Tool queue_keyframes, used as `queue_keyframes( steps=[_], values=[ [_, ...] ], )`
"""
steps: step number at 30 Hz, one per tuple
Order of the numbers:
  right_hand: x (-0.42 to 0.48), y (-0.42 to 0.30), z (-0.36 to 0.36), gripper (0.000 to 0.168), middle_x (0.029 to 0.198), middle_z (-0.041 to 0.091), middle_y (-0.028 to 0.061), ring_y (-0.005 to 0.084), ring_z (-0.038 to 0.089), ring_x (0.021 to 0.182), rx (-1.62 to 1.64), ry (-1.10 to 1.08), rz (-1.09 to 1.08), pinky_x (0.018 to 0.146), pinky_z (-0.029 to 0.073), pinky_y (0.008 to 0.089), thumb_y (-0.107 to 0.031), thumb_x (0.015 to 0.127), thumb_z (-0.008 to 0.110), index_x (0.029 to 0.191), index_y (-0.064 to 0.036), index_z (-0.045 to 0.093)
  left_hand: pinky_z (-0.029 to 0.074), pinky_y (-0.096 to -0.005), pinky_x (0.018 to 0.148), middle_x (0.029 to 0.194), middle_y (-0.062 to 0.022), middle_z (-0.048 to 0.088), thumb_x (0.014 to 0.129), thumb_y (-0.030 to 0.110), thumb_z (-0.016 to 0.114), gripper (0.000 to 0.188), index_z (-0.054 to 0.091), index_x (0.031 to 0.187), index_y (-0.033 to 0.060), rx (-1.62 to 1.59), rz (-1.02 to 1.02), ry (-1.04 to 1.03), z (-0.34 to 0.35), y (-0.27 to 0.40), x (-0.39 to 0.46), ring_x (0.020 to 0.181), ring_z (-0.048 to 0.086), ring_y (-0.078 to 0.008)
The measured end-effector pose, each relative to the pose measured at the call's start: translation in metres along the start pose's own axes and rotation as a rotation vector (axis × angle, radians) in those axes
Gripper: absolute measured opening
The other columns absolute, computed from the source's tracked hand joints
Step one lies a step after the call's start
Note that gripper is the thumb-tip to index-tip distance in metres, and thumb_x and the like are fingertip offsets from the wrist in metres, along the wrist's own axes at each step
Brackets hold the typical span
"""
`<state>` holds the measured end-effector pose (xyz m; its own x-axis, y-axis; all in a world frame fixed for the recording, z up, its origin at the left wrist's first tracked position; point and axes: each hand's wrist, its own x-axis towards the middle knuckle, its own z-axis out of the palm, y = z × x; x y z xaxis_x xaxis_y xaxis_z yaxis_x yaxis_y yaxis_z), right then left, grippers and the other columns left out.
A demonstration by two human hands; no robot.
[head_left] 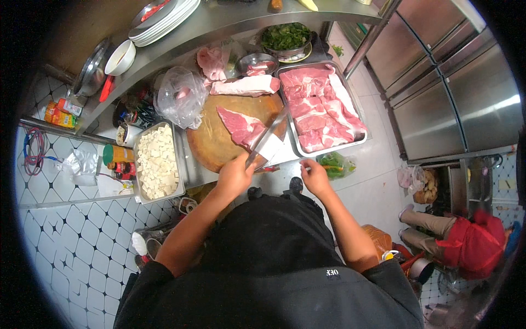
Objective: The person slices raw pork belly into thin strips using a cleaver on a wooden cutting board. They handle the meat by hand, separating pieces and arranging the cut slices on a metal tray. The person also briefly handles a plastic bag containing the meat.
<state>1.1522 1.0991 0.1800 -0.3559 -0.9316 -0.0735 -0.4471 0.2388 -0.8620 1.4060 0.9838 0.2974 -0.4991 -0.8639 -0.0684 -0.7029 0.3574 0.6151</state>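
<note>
My left hand [236, 177] grips a knife at its near end. The long blade [269, 137] slants up and away to the right, over the round wooden chopping board [203, 142]. A wedge of raw red meat [240, 125] with pale fat lies on the board, beside and partly behind the blade. Off the board's near right side, my right hand [315, 177] hovers with curled fingers. Whether those fingertips pinch something small cannot be made out. A long slab of meat with a white fat layer [244, 86] rests at the board's far edge.
A metal tray [335, 147] of raw meat slabs stands right of the board, a tray of tofu-like cubes [158, 162] left. Behind are a plastic bag [181, 98] and a bowl of chopped greens [286, 37]. A steel shelf [242, 24] overhangs the back. Another person [468, 242] is at right.
</note>
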Motion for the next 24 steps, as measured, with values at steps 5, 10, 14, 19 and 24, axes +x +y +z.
queue_keyframes(
  steps=[5, 10, 14, 19, 24],
  values=[
    [0.058, -0.059, 0.026, 0.036, 0.109, 0.065, 0.0198, 0.0376, 0.065, 0.098, 0.026, 0.011, -0.075, 0.084, 0.053, 0.0445, -0.016, 0.085, 0.071, 0.116, -0.002, 0.062, 0.05, -0.0555, 0.071, 0.085, -0.0241, 0.067, 0.092, 0.025, 0.066, 0.023, 0.057, 0.1, 0.0051, 0.087, -0.109, -0.011, -0.001, -0.022, -0.026, 0.083, 0.064, -0.0481],
    [0.081, -0.087, 0.052, 0.042, 0.11, 0.064, 0.0209, 0.0394, 0.065, 0.099, -0.305, -0.044, 0.03, 0.085, 0.054, 0.0459, -0.025, 0.078, 0.078, 0.112, -0.004, 0.063, 0.05, -0.0551, 0.072, 0.087, -0.0236, 0.068, 0.092, 0.026, 0.066, 0.024, 0.057, 0.099, 0.005, 0.106, -0.147, -0.038, -0.014, -0.017, -0.032, 0.085, 0.064, -0.0471],
    [0.088, -0.086, 0.065, 0.035, 0.092, 0.068, 0.02, 0.0381, 0.067, 0.086, -0.26, -0.039, 0.055, 0.078, 0.055, 0.0427, -0.019, 0.075, 0.079, 0.1, -0.003, 0.062, 0.049, -0.0552, 0.074, 0.087, -0.024, 0.068, 0.093, 0.026, 0.065, 0.023, 0.057, 0.099, 0.005, 0.071, -0.202, -0.037, -0.02, -0.017, -0.034, 0.087, 0.064, -0.0465],
    [0.089, -0.076, 0.088, 0.027, 0.086, 0.068, 0.0181, 0.0334, 0.068, 0.077, 0.145, -0.059, 0.156, 0.075, 0.055, 0.0407, -0.009, 0.078, 0.072, 0.099, -0.002, 0.057, 0.049, -0.0558, 0.074, 0.087, -0.0251, 0.067, 0.093, 0.025, 0.064, 0.023, 0.057, 0.099, 0.0046, 0.042, -0.201, -0.046, -0.023, -0.018, -0.035, 0.087, 0.064, -0.0468],
    [0.083, -0.074, 0.096, 0.023, 0.082, 0.062, 0.0082, 0.0187, 0.058, 0.063, 0.559, -0.047, 0.34, 0.057, 0.047, 0.032, 0.0, 0.082, 0.066, 0.1, -0.005, 0.053, 0.049, -0.0559, 0.074, 0.086, -0.0252, 0.067, 0.093, 0.025, 0.064, 0.022, 0.058, 0.098, 0.0042, 0.064, -0.186, -0.055, -0.022, -0.02, -0.034, 0.086, 0.064, -0.047]
  ],
)
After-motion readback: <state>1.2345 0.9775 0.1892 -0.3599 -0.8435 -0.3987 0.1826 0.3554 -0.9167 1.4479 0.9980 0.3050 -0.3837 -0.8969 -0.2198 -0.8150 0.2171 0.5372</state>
